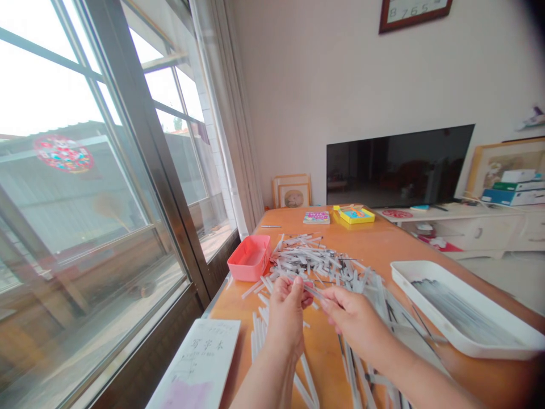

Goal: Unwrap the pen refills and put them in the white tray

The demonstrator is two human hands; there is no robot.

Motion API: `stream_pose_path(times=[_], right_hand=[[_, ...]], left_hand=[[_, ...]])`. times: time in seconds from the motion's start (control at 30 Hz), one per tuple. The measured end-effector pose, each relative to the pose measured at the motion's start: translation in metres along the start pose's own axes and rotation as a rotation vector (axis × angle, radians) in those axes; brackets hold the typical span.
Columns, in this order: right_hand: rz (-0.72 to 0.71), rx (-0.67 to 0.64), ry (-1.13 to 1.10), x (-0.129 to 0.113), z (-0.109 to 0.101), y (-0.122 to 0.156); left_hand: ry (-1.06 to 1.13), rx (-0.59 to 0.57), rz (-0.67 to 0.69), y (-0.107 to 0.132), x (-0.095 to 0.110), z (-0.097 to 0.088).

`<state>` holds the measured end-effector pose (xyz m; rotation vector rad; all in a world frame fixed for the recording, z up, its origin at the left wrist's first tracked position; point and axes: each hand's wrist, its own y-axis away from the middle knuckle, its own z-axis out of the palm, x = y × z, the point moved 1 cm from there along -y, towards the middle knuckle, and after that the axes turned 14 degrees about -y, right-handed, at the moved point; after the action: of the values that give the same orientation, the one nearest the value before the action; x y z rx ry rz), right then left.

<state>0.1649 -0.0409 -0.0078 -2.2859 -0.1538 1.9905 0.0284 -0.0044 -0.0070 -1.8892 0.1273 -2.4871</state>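
Over a wooden table (374,238) lies a big heap of thin white plastic tubes (313,258) mixed with dark thin rods. My left hand (287,312) is closed in a pinch on one white tube (313,291) at its left end. My right hand (353,318) is closed on the same tube from the right, fingertips pinched. Both hands hover just above the near side of the heap. More white tubes (259,335) lie under my left wrist.
A pink box (250,258) sits left of the heap. A white tray (464,312) holding dark rods is on the right. A white booklet (200,363) lies at the near left edge. A yellow box (356,215), a small book (317,217) and a television (398,165) are beyond.
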Motion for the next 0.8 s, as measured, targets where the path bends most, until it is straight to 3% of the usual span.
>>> stream_pose_path(times=[0.27,0.8], right_hand=[[-0.085,0.039,0.012,-0.003,-0.002,0.003],[-0.295,0.140,0.172,0.000,0.001,0.006]], left_hand=[[0.105,-0.022,-0.073,0.004,0.001,0.005],[0.067,0.016,0.031,0.009,0.001,0.010]])
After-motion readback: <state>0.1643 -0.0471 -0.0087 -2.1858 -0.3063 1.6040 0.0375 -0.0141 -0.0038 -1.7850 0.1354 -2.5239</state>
